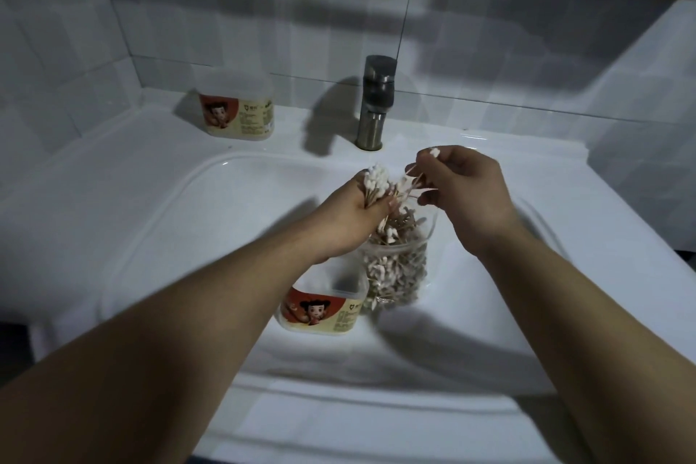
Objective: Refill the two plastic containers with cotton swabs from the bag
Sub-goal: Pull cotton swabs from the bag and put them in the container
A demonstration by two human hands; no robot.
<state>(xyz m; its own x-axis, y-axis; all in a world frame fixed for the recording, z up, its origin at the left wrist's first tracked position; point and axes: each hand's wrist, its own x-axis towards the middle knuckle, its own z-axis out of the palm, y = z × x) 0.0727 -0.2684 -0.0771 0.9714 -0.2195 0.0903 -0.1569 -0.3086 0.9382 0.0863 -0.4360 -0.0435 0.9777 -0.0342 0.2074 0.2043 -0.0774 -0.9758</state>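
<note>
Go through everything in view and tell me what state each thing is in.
Left hand, grips a bundle of cotton swabs above the bag.
Right hand, pinches a few swabs.
Bag, open, upright in the sink, holding many swabs.
Near container, upright in the sink, top looks open.
Far container, upright on the counter, lid unclear.
Faucet, no water running.

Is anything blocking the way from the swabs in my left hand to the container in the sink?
Nothing separate does. The container sits below your left hand and its swabs, beside the bag; only your own wrist hangs over it. Its lid state is unclear.
</note>
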